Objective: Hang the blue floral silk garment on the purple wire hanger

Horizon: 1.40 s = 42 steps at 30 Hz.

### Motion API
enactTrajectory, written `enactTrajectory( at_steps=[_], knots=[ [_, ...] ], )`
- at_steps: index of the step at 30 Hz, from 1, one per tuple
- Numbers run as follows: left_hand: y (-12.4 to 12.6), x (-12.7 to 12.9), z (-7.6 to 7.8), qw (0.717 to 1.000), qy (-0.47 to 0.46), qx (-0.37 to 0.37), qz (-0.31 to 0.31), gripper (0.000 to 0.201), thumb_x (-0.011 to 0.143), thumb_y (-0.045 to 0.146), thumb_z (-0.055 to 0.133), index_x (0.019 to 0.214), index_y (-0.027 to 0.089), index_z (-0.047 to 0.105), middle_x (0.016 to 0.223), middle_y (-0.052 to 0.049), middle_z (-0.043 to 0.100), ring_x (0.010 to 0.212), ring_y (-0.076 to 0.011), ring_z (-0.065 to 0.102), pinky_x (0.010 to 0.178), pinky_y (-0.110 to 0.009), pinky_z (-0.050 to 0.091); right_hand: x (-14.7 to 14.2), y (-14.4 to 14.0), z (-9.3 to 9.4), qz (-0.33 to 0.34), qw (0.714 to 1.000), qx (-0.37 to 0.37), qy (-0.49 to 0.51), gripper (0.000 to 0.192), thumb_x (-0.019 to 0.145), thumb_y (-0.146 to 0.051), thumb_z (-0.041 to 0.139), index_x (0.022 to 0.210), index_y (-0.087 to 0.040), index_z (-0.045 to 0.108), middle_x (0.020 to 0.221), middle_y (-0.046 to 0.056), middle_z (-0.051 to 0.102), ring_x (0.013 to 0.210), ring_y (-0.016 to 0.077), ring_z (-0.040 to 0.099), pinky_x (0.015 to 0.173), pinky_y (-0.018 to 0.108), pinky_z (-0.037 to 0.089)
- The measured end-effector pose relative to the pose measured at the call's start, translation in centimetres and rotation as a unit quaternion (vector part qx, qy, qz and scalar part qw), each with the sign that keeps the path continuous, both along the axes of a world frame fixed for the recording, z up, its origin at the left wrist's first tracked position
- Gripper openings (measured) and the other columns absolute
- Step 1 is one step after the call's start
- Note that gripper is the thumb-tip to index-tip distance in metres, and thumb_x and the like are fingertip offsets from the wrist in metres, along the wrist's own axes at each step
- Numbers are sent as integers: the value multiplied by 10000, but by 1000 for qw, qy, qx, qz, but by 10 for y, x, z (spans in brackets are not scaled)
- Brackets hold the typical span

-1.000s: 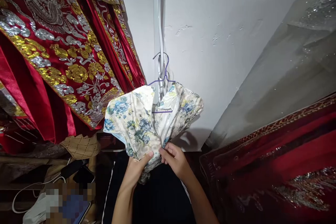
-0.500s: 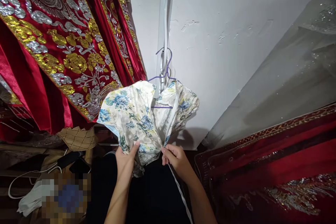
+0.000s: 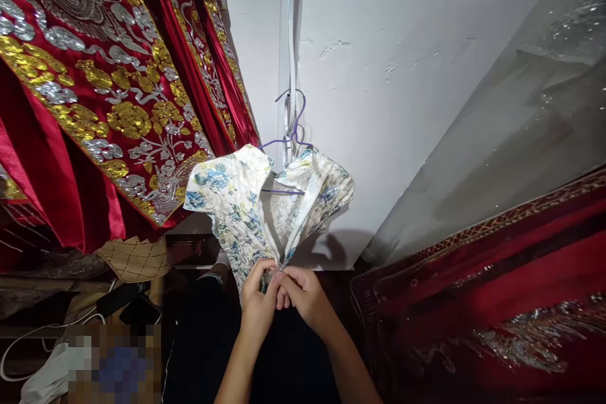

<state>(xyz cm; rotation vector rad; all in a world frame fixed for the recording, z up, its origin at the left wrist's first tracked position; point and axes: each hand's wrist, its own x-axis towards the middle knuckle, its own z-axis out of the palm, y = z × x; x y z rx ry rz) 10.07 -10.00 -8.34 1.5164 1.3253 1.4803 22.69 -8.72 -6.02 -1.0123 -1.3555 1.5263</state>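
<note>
White wall [image 3: 402, 107] behind, w/ red embroidered robes [image 3: 95, 107] hanging far left and red fabric [image 3: 497, 303] at right. Floral dress [image 3: 246, 202] hangs centre on a purple hanger [image 3: 291, 136], open down the front. Left hand [image 3: 258, 303] and right hand [image 3: 305, 297] meet at the dress's lower opening, touching each other; each grip pressed together, pinching the fabric edges. White cable [image 3: 28, 353] near left.
</note>
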Motion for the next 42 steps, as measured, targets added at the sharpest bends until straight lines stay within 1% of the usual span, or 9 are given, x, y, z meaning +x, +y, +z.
enactTrajectory(
  at_steps=[5, 9, 17, 22, 25, 29, 33, 38, 42],
  knots=[
    [1, -8, 11, 999, 31, -26, -28, 167, 949, 349, 581, 904, 201, 643, 874, -27, 635, 856, -184, 604, 797, -284, 458, 3, 7, 12, -57, 996, -53, 42, 329, 844, -454, 619, 736, -147, 666, 498, 28, 636, 401, 105, 485, 426, 231, 304],
    [-4, -9, 7, 997, 58, -37, -39, 197, 963, 355, 558, 864, 195, 616, 851, -27, 616, 851, -187, 602, 763, -276, 452, 10, 22, 45, -135, 976, -78, 149, 342, 771, -471, 714, 733, -134, 677, 433, -25, 530, 380, 75, 401, 415, 227, 235],
    [19, -25, -3, 988, 135, -5, -78, 211, 976, 327, 513, 832, 189, 583, 840, -35, 604, 816, -183, 595, 750, -279, 444, 20, 77, 151, -131, 958, 54, 250, 258, 775, -358, 787, 833, -113, 728, 492, -52, 460, 452, 60, 380, 425, 214, 246],
    [43, -41, -1, 982, 168, -13, -87, 208, 971, 332, 524, 838, 190, 598, 798, -27, 616, 765, -182, 599, 710, -290, 457, 12, 74, 162, -102, 972, 104, 185, 258, 862, -394, 701, 879, -138, 729, 516, -39, 516, 460, 78, 412, 449, 221, 301],
    [55, -41, 29, 983, 154, 43, -87, 127, 960, 298, 571, 992, 202, 648, 909, -40, 665, 858, -187, 636, 794, -313, 493, 3, 65, 156, -114, 975, 160, 102, 267, 919, -405, 624, 895, -159, 726, 515, -24, 568, 473, 96, 453, 476, 224, 340],
    [71, -30, 109, 971, 103, 214, -20, 381, 967, 227, 583, 1346, 247, 559, 1072, -56, 681, 966, -175, 648, 903, -332, 508, 0, 55, 161, -135, 965, 221, 42, 260, 937, -359, 586, 833, -162, 720, 512, -21, 577, 481, 98, 473, 509, 229, 367],
    [86, -16, 174, 928, 173, 328, -14, 263, 989, 207, 543, 1237, 212, 630, 1039, -63, 668, 929, -166, 629, 861, -317, 508, 4, 56, 168, -145, 959, 241, 22, 237, 926, -328, 584, 796, -168, 700, 491, -32, 542, 478, 97, 459, 503, 228, 347],
    [97, -4, 200, 895, 239, 377, 6, 121, 995, 210, 530, 968, 167, 640, 921, -50, 643, 883, -161, 601, 815, -299, 479, -4, 86, 127, -180, 957, 222, 46, 284, 877, -371, 595, 658, -191, 594, 463, -53, 454, 450, 94, 378, 475, 248, 271],
    [100, -26, 213, 913, 107, 380, 106, 141, 985, 284, 571, 967, 164, 643, 932, -39, 646, 914, -157, 610, 871, -307, 484, -12, 94, 74, -170, 976, 134, 21, 291, 829, -334, 581, 570, -201, 580, 440, -43, 443, 447, 107, 383, 492, 267, 279]
  ],
)
